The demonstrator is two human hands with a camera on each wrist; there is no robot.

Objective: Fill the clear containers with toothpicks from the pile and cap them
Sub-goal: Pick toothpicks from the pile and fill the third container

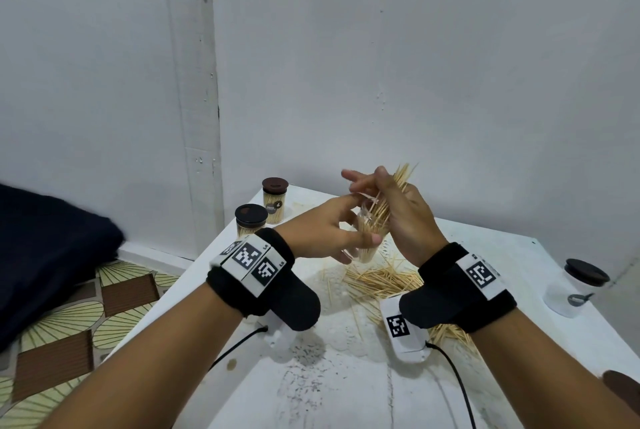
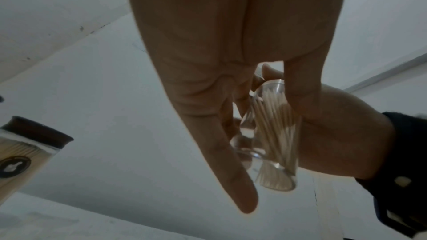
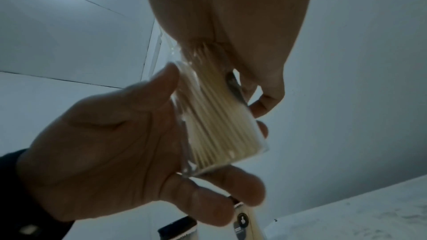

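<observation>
**Third container filling, two already capped**

Forearms with black wrist straps come first in the head view, reaching out over the white worktop point(image 1: 346, 390). Above the toothpick pile point(image 1: 384, 281), the left hand point(image 1: 325, 233) curls its fingers and thumb round a clear container point(image 1: 367, 238), held off the worktop and tilted. It already holds a good many toothpicks; the right wrist view shows them packed along its wall, though whether it is full I cannot tell. The right hand point(image 1: 401, 210) pinches a bundle of toothpicks point(image 1: 391, 196) whose lower ends enter the container's mouth, while the upper ends fan out above the thumb. That hand's other fingers stick out loosely toward the left.

Beyond the pile and to its left, near the worktop's far corner, stand two filled containers point(image 1: 273, 201) with dark lids on; these look finished. Well to the right of the pile, at the worktop's edge, another container with a dark lid point(image 1: 575, 285) stands, apparently without toothpicks, so it seems to be left to do.

Judging by this, the task is about midway: two done, one being loaded and not yet capped, at least one more waiting. Plenty of toothpicks remain scattered in the pile.
</observation>
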